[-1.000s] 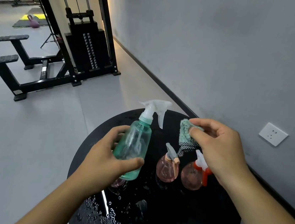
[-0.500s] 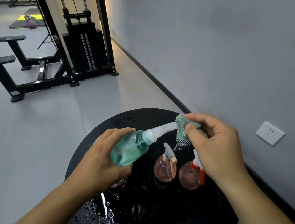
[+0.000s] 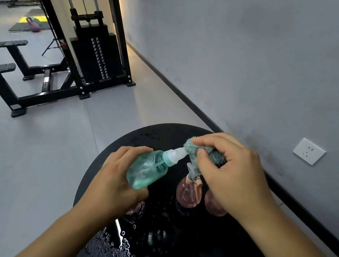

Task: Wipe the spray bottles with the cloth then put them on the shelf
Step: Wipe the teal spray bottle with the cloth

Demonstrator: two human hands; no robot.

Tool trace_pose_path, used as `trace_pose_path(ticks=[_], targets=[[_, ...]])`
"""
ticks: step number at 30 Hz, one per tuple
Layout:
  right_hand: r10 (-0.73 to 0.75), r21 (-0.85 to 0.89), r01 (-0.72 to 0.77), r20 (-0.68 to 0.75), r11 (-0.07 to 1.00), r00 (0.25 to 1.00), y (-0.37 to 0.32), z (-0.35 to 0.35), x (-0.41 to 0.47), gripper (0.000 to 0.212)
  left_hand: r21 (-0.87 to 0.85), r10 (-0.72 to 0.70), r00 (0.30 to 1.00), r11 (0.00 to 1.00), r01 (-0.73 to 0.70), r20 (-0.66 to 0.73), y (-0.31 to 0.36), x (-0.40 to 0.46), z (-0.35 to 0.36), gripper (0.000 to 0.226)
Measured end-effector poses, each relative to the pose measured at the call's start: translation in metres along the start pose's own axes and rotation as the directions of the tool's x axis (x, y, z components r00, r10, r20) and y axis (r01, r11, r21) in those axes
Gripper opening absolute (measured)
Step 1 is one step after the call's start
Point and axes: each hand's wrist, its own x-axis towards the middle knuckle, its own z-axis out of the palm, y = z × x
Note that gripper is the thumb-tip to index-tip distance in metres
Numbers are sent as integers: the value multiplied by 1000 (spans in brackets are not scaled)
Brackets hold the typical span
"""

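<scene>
Teal plastic, wet and see-through — the bottle (image 3: 148, 169) lies tilted nearly on its side in the air above the table (image 3: 223, 252), its white neck pointing up and right. The left hand (image 3: 113, 182) grips its body, fingers curled round the far side and thumb under the base. The right hand (image 3: 231, 176) pinches a teal cloth (image 3: 204, 151) between thumb and curled fingers, and the cloth wraps the bottle's spray head, hiding it.

Below the hands the table is round, black and beaded with water, most thickly at its near left. Two pink bottles stand on it near the middle: one (image 3: 188, 192) shows under the cloth with its nozzle up, the other (image 3: 213, 204) just to its right is mostly hidden by the right hand. A third pink shape (image 3: 135, 208) peeks out under the left hand; what it is I cannot tell.

The table's far edge lies close to the grey wall (image 3: 257, 64) and its dark skirting, with an outlet (image 3: 308, 151) on the wall to the right. To the left the grey floor (image 3: 31, 164) runs open as far as a black weight machine (image 3: 96, 55) — its base bars reach toward the table but stay well apart from it.
</scene>
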Motion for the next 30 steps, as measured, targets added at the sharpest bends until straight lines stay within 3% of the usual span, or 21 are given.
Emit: trace_pose_path(ticks=[4,10,15,22,28,30], targets=[[94,-17,-94,-28,995,995,9,-3,5,24,6,8,1000,1000,-8,7,2,1,-1,80],[-61,15,60,88,998,994,-7,4,-6,24,50,-10,1000,999,9,30,1,-1,1,85],[45,-12,-45,-19,999,999,2,-3,3,23,52,2,1000,999,-3,26,3,0,0,80],[-96,23,94,68,995,993,-8,2,-7,24,53,-8,997,999,4,75,6,-1,3,85],[12,-55,-12,7,998,1000,6,-2,1,23,46,-31,996,999,28,78,6,-2,2,84],[-21,-35,20,-17,999,1000,3,-4,0,23,48,-47,995,998,43,89,8,-1,4,86]])
